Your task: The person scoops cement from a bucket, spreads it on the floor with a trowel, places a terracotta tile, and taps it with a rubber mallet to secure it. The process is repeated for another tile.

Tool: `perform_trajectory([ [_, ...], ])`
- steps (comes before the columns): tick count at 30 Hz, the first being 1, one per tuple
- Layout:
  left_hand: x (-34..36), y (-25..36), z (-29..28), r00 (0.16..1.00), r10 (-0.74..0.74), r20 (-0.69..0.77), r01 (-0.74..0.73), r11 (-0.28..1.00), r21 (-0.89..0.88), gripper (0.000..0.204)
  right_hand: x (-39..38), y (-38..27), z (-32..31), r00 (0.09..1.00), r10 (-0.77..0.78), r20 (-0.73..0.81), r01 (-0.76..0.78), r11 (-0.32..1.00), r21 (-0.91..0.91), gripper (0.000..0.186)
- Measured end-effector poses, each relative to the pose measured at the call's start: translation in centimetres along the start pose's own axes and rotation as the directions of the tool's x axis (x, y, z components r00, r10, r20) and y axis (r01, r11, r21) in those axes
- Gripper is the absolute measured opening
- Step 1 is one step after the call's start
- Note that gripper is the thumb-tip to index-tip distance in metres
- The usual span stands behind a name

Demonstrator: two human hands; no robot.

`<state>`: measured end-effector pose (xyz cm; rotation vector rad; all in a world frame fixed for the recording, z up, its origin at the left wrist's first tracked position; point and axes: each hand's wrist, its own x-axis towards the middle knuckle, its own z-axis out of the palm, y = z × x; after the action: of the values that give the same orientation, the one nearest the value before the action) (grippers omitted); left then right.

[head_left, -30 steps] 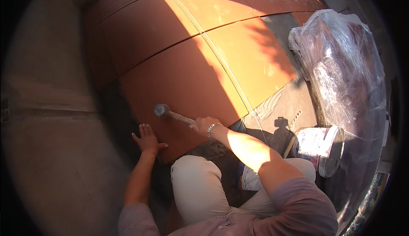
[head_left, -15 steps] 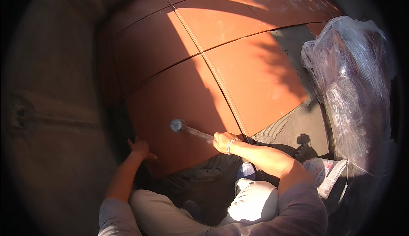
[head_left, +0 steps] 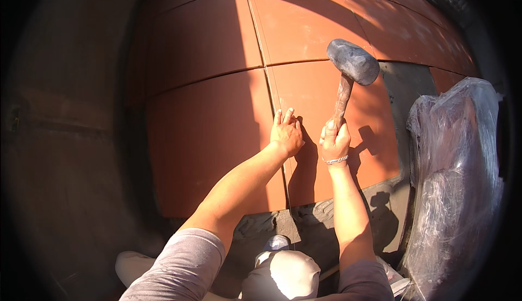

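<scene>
Orange tiles (head_left: 201,143), part sunlit and part shaded, cover the floor over grey mortar (head_left: 410,86); a plastic-wrapped stack (head_left: 457,203) stands at right. The mallet (head_left: 353,62) is above the right-hand tile, handle slanting up and slightly right, head crosswise, tipping down rightward. The right hand (head_left: 335,143) grips its handle; the left hand (head_left: 287,133) has fingers extended near the joint, contact unclear.

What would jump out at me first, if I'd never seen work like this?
Probably the mallet, held head-up in the right hand, right of the middle. Just left of it, the left hand is at the seam between two big reddish tiles, in sun and shadow. Then the shiny plastic-wrapped bundle along the right side.
</scene>
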<state>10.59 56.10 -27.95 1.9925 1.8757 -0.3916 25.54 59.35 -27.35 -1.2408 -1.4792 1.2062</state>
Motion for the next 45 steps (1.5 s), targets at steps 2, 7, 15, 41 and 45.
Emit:
perform_trajectory([
  [2, 0.8, 0.2, 0.2, 0.997, -0.048, 0.068, 0.046, 0.998, 0.034, 0.073, 0.7, 1.5, 0.0, 0.999, 0.033, 0.017, -0.023, 0.914, -0.406, 0.046],
  [7, 0.2, -0.2, 1.3, 0.999, -0.023, 0.043, 0.022, 0.999, 0.023, 0.076, 2.1, 3.9, -1.7, 0.991, 0.134, 0.028, -0.091, 0.796, -0.598, 0.048],
  [15, 7.0, -4.9, -3.7, 0.991, -0.065, -0.118, 0.058, 0.996, -0.062, 0.049, 3.9, 4.9, -2.7, 0.912, 0.411, 0.016, -0.265, 0.616, -0.741, 0.047],
  [41, 14.4, -12.7, -6.0, 0.984, -0.173, -0.038, 0.17, 0.983, -0.067, 0.074, 16.3, -0.1, 9.3, 0.994, 0.008, 0.106, 0.053, 0.828, -0.559, 0.044],
  [45, 14.8, -13.3, -5.6, 0.983, -0.174, -0.063, 0.168, 0.981, -0.094, 0.071, 17.9, 0.8, 9.5, 0.989, 0.1, 0.107, -0.022, 0.825, -0.565, 0.053],
])
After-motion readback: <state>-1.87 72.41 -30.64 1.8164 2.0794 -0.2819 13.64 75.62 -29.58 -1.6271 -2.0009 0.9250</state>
